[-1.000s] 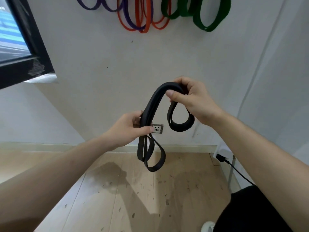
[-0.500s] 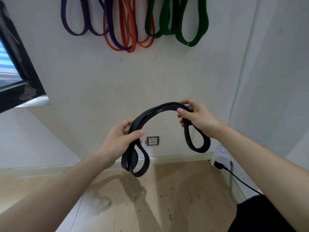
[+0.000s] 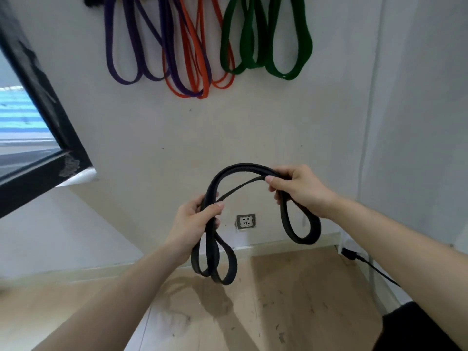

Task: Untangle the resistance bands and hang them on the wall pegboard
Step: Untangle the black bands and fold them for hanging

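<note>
We judge untangling to be in hand: left hand (image 3: 195,220) and right hand (image 3: 297,190) each grip the black band (image 3: 243,166), arched between them before the wall (image 3: 177,135), loops dangling. Next we should part the strands (one runs beneath the arch), then hang it beside the coloured bands (image 3: 283,75).

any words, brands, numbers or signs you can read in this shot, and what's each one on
No text here can be read.
green band: a small white mark near its lowest curve, too small to read.
black band: no print shows on it.
wall socket: no lettering can be made out.
</note>
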A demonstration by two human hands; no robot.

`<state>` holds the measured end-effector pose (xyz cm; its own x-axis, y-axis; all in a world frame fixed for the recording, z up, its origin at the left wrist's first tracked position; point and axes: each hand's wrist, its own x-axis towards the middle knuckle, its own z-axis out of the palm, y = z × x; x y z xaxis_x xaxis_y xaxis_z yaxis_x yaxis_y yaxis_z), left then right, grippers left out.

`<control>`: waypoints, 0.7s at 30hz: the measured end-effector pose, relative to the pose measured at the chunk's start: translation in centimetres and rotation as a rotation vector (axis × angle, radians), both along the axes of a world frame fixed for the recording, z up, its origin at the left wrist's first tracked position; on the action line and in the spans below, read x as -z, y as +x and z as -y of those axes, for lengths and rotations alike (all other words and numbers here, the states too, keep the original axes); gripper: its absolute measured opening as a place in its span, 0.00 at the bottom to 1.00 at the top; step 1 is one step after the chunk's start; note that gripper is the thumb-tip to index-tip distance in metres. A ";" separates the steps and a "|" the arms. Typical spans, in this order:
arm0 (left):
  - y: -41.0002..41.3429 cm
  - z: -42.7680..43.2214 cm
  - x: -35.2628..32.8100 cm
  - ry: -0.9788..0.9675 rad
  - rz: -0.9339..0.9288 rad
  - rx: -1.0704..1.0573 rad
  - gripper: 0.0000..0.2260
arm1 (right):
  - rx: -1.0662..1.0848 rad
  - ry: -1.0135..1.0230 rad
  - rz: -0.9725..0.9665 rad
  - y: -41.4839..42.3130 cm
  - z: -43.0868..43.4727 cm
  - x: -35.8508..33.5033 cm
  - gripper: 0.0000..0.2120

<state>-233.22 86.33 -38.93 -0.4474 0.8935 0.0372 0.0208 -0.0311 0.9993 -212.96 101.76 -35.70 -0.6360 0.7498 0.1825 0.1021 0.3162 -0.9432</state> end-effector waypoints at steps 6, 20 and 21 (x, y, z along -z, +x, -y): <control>2.3 0.2 -1.3 -0.035 -0.077 0.070 0.07 | 0.131 0.134 -0.232 1.0 -0.4 -5.2 0.11; 5.3 -1.0 -5.4 0.173 0.039 0.009 0.14 | 0.288 0.219 -0.184 4.0 -1.7 -8.1 0.15; 5.2 -1.5 -6.3 0.193 0.045 -0.009 0.13 | 0.297 0.227 -0.161 4.3 -1.9 -8.5 0.15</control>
<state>-227.98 87.79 -32.67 -0.4604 0.8677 0.1873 -0.0226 -0.2224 0.9747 -208.62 103.70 -27.18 -0.3476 0.8260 0.4438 0.0775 0.4970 -0.8643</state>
